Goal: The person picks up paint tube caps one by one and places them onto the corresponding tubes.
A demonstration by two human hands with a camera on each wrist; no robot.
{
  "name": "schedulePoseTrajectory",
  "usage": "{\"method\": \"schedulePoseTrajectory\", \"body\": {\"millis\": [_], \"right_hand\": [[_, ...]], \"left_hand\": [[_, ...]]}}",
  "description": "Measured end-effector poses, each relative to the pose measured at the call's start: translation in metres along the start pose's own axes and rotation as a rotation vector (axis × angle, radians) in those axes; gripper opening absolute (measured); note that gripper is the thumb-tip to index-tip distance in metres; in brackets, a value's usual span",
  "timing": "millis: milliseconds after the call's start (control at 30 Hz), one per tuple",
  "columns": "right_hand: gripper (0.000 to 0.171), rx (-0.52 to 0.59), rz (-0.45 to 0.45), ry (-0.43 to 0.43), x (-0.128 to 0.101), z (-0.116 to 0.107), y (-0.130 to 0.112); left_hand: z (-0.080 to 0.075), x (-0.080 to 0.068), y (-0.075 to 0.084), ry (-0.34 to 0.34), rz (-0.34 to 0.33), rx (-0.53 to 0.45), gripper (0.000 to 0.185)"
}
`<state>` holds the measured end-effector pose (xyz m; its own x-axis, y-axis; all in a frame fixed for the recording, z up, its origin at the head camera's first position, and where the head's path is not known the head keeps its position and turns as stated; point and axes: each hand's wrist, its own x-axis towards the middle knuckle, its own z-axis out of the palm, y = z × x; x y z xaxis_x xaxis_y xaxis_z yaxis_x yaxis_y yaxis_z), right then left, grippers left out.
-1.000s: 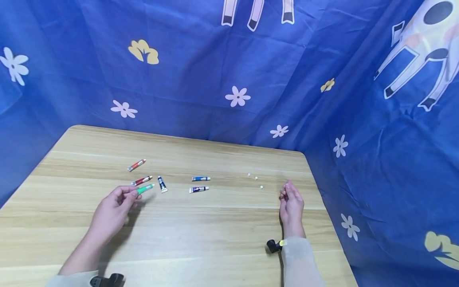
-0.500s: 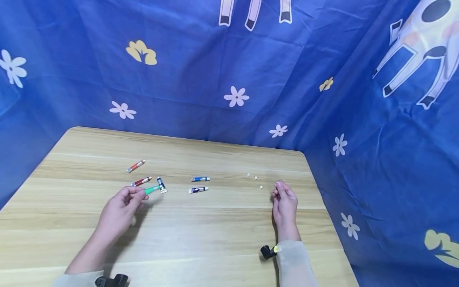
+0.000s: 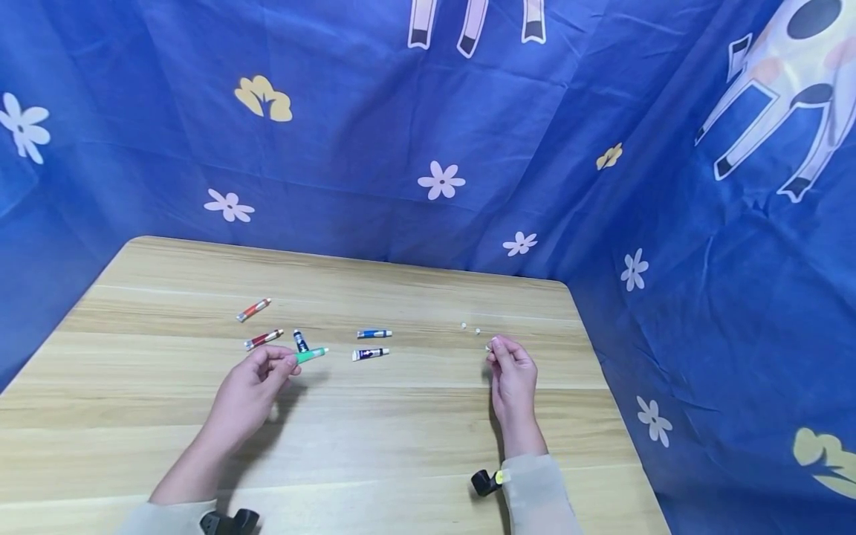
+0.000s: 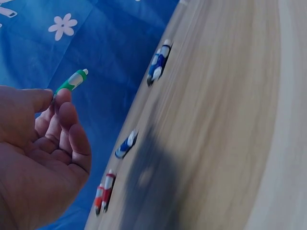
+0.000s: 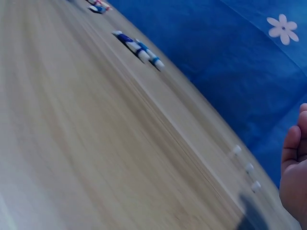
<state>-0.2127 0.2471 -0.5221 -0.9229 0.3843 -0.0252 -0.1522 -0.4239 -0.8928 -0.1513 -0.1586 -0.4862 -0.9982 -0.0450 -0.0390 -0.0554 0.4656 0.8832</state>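
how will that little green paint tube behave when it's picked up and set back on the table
Probably very light: the left hand holds the green tube up by its tail between thumb and fingertips, without sag. It looks fairly stiff at that size. Its rounded body may roll a little on the smooth wooden table, though the flat crimped end likely stops it, as the other tubes lie still.

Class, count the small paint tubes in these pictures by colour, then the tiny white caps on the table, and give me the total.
Green tube: 1, pinched by the left hand
Red tubes: 2
Blue tubes: 3
White caps: 2 in the head view, 3 in the right wrist view
Total: 6 tubes, 3 caps, 9
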Motion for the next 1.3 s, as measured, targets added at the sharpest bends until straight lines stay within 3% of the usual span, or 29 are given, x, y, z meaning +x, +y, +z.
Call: {"method": "schedulePoseTrajectory", "body": {"millis": [67, 300, 567, 767, 933, 1300], "right_hand": [[0.005, -0.017, 0.002, -0.026, -0.004, 0.005, 0.000], [0.023, -0.058, 0.017, -0.095, -0.015, 0.019, 0.002], [0.005, -0.188, 0.010, -0.169, -0.026, 0.031, 0.012], [0.013, -0.297, 0.013, -0.211, -0.035, 0.041, 0.017], [0.022, -0.340, 0.014, -0.244, -0.042, 0.049, 0.020], [0.022, -0.391, 0.039, -0.314, -0.058, 0.062, 0.031]], "left_hand": [[0.003, 0.001, 0.003, -0.004, 0.002, -0.012, 0.028], [0.011, 0.004, 0.009, -0.024, 0.007, -0.029, 0.031], [0.022, 0.003, 0.015, -0.073, -0.044, -0.038, 0.033], [0.033, 0.001, 0.014, -0.108, -0.088, -0.068, 0.031], [0.038, 0.002, 0.015, -0.111, -0.087, -0.081, 0.030], [0.045, -0.001, 0.023, -0.130, -0.082, -0.098, 0.028]]}}
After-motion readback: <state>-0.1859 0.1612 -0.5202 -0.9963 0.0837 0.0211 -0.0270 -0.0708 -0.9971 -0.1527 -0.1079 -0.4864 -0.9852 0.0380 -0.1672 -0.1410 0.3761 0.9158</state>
